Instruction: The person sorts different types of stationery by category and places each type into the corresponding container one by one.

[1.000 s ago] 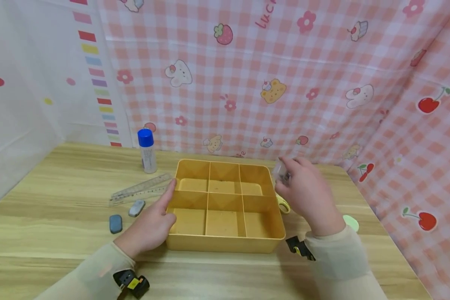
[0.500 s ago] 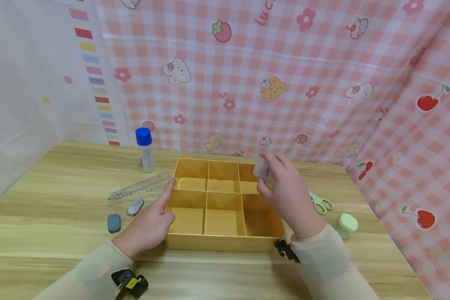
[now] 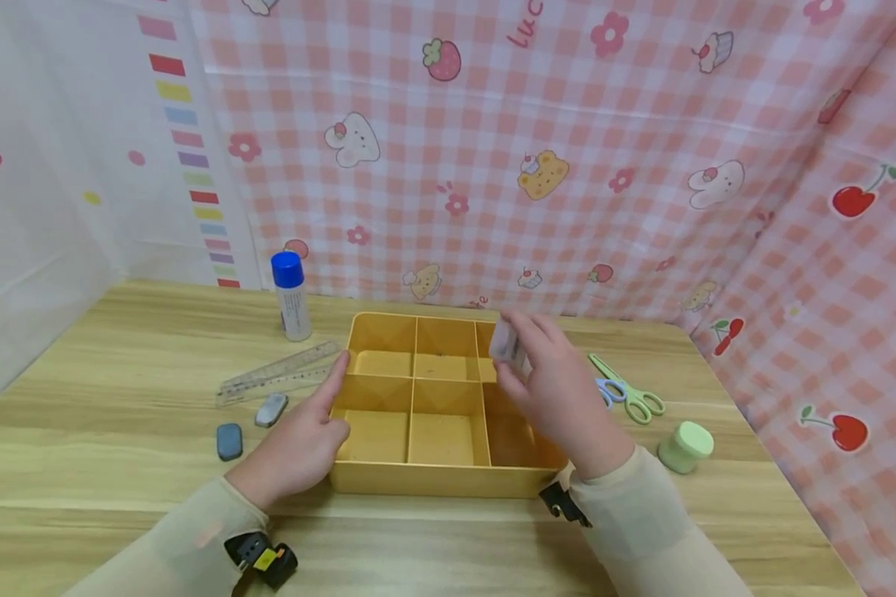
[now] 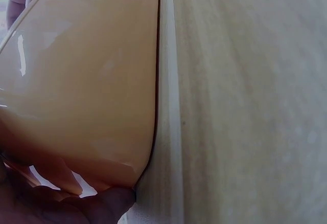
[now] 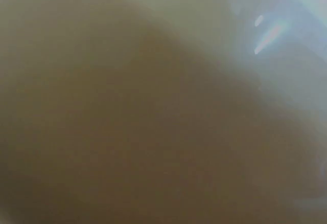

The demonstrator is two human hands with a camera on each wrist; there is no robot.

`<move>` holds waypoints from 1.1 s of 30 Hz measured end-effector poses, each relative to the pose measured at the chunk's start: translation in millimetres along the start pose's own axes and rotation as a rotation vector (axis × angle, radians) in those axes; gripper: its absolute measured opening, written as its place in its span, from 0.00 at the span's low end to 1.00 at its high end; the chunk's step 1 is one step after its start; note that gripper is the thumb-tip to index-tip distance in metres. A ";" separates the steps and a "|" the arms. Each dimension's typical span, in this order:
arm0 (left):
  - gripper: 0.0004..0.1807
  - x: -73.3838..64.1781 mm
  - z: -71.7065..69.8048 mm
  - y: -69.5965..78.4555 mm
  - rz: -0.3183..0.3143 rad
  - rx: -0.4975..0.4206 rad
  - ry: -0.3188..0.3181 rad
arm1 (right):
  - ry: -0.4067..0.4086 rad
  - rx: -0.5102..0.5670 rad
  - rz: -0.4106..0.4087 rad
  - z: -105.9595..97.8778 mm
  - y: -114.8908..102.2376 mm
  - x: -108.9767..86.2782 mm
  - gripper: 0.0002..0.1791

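Observation:
A yellow box point(image 3: 448, 479) divided into several compartments stands on the table. My left hand point(image 3: 299, 444) touches its left side, the index finger straight along the wall towards the back; in the left wrist view, fingertips point(image 4: 115, 201) press near the box's lower corner. Between thumb and fingers my right hand point(image 3: 560, 390) pinches a small clear plastic piece point(image 3: 504, 342) over the back right compartment. The fingers cover part of the piece, so its kind cannot be told. The other compartments in view hold nothing but small specks. The right wrist view is a brown blur.
Left of the box lie clear rulers point(image 3: 276, 375), a grey-white eraser point(image 3: 271, 410) and a blue-grey eraser point(image 3: 229, 442). Behind them stands a blue-capped glue bottle point(image 3: 291, 298). To the right are green scissors point(image 3: 637, 402), a blue scissors handle point(image 3: 609, 391) and a pale green jar point(image 3: 685, 448).
My right hand has moved left with the clear piece, from beside the box to over its back right compartment. The scissors and jar have come into view. My left hand has stayed put.

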State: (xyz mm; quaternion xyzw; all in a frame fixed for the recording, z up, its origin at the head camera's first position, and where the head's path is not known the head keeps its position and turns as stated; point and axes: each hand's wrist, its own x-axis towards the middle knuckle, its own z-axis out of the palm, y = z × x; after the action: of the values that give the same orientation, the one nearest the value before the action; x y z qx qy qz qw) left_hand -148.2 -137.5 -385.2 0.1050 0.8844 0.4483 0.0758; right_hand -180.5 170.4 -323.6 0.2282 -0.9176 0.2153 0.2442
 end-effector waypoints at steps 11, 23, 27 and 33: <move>0.45 0.5 0.0 -0.6 -0.007 0.001 -0.007 | -0.155 0.008 0.039 7.2 2.8 -2.2 0.32; 0.45 0.7 -0.1 -1.5 -0.018 -0.004 -0.012 | -0.200 -0.072 0.000 17.1 11.8 -3.2 0.32; 0.45 0.5 0.0 -1.6 -0.015 0.003 -0.007 | -0.205 -0.080 -0.007 19.8 13.3 -3.3 0.32; 0.45 0.5 0.3 -0.8 -0.005 0.010 0.000 | -0.193 -0.064 -0.027 21.9 13.8 -3.0 0.32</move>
State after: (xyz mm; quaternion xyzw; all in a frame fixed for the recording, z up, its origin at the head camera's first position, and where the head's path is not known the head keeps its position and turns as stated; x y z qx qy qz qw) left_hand -148.7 -137.6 -386.0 0.1031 0.8870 0.4437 0.0764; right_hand -193.1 171.3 -346.4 0.2522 -0.9401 0.1595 0.1648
